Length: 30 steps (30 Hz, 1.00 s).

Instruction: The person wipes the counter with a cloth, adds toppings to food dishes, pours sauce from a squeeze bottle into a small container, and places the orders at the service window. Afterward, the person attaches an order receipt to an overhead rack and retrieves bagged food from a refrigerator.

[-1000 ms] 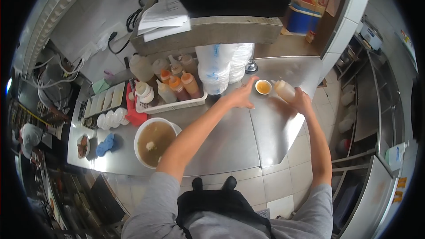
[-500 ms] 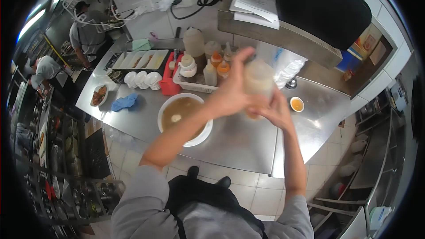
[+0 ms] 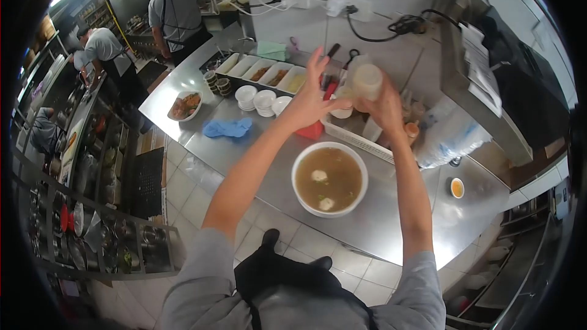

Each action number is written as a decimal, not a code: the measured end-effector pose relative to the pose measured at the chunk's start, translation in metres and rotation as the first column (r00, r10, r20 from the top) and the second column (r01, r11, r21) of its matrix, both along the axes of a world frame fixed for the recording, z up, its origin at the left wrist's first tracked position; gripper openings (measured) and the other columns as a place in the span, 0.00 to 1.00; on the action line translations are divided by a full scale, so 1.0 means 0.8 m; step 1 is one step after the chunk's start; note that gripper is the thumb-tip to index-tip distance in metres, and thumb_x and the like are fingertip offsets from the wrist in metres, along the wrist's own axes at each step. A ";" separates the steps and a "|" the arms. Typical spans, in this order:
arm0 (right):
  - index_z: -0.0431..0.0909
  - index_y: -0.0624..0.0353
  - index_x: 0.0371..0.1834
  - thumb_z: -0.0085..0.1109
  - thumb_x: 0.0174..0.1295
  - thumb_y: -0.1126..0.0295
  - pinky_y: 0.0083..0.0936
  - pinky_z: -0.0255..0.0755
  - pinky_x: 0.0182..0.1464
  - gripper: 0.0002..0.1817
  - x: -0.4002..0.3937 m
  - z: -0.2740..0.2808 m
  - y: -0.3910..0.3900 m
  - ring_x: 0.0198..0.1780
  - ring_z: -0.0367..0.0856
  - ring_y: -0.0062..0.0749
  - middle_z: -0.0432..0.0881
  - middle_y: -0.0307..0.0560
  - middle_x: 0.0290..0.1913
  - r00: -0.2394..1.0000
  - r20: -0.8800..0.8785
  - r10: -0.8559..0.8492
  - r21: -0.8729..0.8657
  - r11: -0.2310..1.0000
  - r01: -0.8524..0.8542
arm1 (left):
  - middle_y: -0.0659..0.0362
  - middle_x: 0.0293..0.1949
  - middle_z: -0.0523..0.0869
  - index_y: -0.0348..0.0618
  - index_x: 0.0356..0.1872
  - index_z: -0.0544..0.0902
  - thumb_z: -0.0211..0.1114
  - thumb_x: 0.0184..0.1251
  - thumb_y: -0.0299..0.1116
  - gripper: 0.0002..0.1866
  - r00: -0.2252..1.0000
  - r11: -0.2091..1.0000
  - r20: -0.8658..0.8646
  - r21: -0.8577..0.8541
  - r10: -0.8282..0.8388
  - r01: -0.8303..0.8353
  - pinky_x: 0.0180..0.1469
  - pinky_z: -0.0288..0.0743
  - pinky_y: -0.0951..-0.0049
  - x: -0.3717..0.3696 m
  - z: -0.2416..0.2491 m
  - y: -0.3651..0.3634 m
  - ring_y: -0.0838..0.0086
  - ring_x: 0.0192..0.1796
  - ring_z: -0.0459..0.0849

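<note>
My right hand (image 3: 386, 109) grips a translucent plastic bottle (image 3: 367, 79) above the back of the counter. Beside it, my left hand (image 3: 307, 101) is open, its fingers spread and its thumb pointing toward the bottle. Under both hands lies a white plastic basket (image 3: 361, 139) holding squeeze bottles, partly hidden by my right hand and forearm. A red container (image 3: 310, 130) sits at the basket's left end. Nearer to me, between my forearms, stands a large white bowl (image 3: 298, 195) of brown broth with two pale lumps (image 3: 319, 175) in it.
Left on the steel counter (image 3: 269, 174) are stacked white dishes (image 3: 265, 101), a blue cloth (image 3: 227, 127), a dish of food (image 3: 194, 99) and a condiment tray (image 3: 263, 72). Rightward are a plastic bag (image 3: 455, 134) and a small sauce cup (image 3: 457, 187). Co-workers (image 3: 177, 12) stand farther left.
Both hands held the bottle over the right part of the counter. It is now above the basket in my right hand alone, and my left hand has come off it. The view has turned left.
</note>
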State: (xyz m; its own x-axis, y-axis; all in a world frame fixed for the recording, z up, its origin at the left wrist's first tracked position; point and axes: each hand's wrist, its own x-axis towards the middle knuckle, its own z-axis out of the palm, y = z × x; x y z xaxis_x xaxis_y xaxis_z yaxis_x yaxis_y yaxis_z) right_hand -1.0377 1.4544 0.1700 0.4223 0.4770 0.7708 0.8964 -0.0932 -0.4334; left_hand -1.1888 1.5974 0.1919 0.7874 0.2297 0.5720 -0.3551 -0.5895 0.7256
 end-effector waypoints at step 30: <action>0.68 0.59 0.57 0.46 0.58 0.71 0.44 0.66 0.58 0.22 -0.336 -0.258 0.388 0.62 0.66 0.51 0.66 0.53 0.62 0.975 0.082 0.205 -0.696 0.712 -0.091 | 0.54 0.27 0.79 0.34 0.52 0.64 0.41 0.72 0.42 0.20 0.623 0.422 -0.550 -0.460 0.556 -0.782 0.25 0.72 0.77 -0.355 -0.255 0.510 0.73 0.22 0.78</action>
State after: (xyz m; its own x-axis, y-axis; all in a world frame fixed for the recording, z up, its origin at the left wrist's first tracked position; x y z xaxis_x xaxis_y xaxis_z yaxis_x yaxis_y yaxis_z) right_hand -1.3068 1.7647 -0.0360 0.2130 0.9438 0.2527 0.9700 -0.1732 -0.1708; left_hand -1.4729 2.0058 -0.0122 0.2978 0.9444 -0.1396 0.2223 0.0736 0.9722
